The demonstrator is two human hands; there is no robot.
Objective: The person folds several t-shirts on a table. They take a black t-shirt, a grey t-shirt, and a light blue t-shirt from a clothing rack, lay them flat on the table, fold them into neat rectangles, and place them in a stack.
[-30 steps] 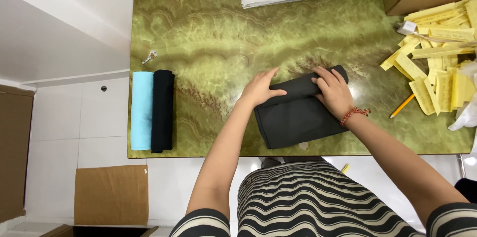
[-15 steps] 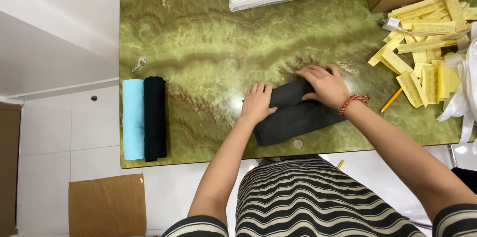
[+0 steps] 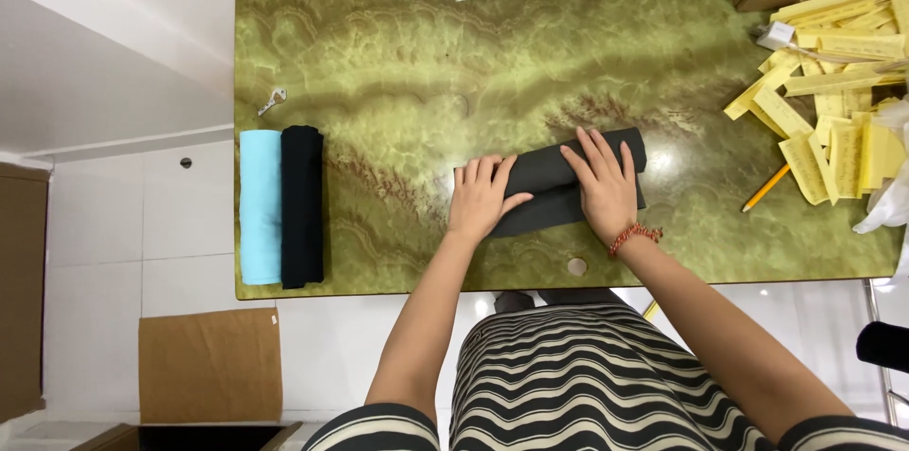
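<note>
Under both hands (image 3: 544, 191), a dark rolled cloth (image 3: 554, 188) lies pressed flat.

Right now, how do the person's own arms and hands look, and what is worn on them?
Both arms are bare from the short sleeves down. The sleeves, seen at the bottom edge, are striped black and white like the garment on the body. The right hand has a red beaded bracelet at the wrist. The left hand wears nothing; no rings or gloves show on the fingers.
</note>
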